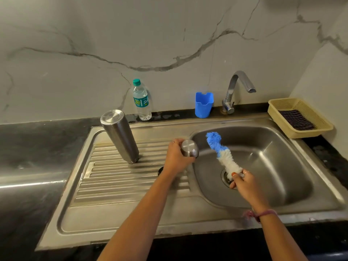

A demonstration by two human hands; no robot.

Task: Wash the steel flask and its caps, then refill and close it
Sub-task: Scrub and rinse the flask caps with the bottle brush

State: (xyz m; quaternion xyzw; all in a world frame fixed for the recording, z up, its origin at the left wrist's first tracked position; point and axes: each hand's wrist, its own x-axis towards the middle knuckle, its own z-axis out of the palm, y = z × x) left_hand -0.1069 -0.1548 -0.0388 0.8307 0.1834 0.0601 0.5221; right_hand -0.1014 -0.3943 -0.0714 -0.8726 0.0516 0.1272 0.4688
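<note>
The steel flask stands upside down on the ribbed draining board, mouth down and flat bottom up. It leans a bit in this wide view. No hand touches it.

The left hand curls its fingers round a round steel cap, right at the edge of the sink bowl. A small dark thing peeks out by the left wrist. It may be the other cap, but I cannot tell.

The right hand grips the handle of a bottle brush over the drain. The blue and white fluffy end points up, near the cap but not touching it.

The cap looks hard, smooth and light. If it is wet it will probably be slippery, so holding it round the sides with the whole hand, as now, seems best. The brush is soft and bendy, so it should be held low, close to the fluff, to push well.

The flask looks stiff and tough. It is likely light when empty and heavier when full. Its shiny sides may slip, so take it round the middle with the whole hand.

The tap shows no water. A plastic water bottle and a blue cup stand by the wall.
</note>
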